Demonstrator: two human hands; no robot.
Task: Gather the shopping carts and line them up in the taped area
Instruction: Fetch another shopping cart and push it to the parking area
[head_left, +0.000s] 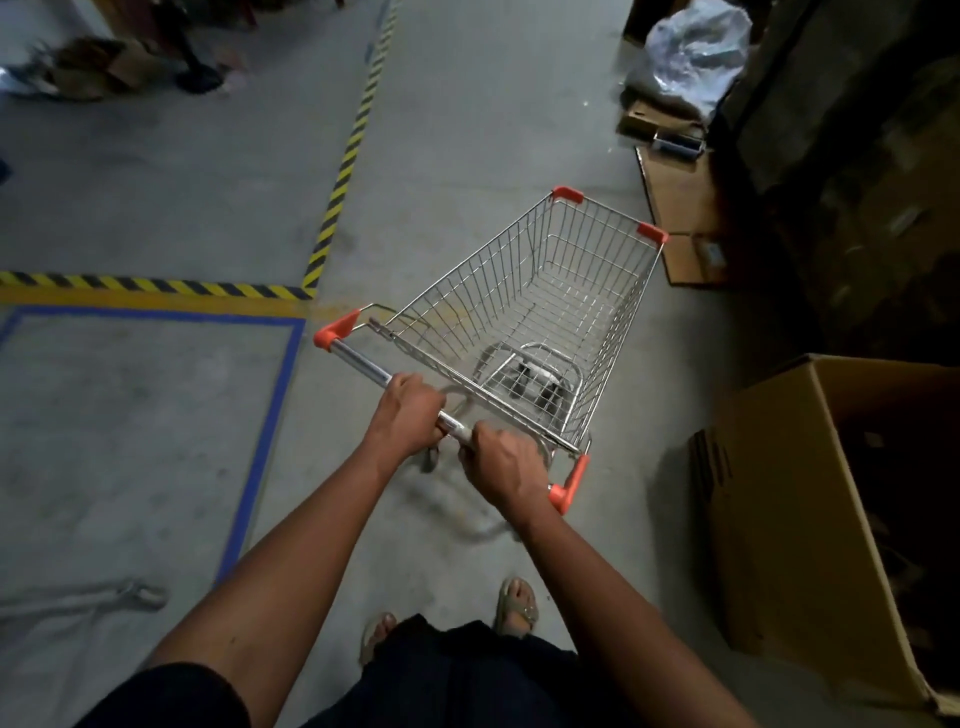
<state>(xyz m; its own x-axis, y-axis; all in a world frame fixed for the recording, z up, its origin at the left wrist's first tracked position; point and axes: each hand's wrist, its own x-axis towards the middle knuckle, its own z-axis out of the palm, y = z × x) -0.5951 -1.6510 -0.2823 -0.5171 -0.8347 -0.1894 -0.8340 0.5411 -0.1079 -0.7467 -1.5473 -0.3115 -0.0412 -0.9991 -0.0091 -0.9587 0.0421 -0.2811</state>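
Observation:
A small wire shopping cart (540, 291) with orange corner caps stands on the concrete floor in front of me, angled toward the upper right, its basket empty. My left hand (408, 415) and my right hand (501, 467) are both wrapped around its chrome handle bar (363, 364), close together near the bar's right half. A blue taped rectangle (275, 410) marks the floor to the left of the cart; the cart is outside it.
Yellow-black hazard tape (343, 171) runs up the floor and along the blue area's far side. A large open cardboard box (810, 519) stands at the right, flattened cardboard (680, 202) and a plastic bag (691, 57) beyond it. A metal frame part (130, 595) lies at lower left.

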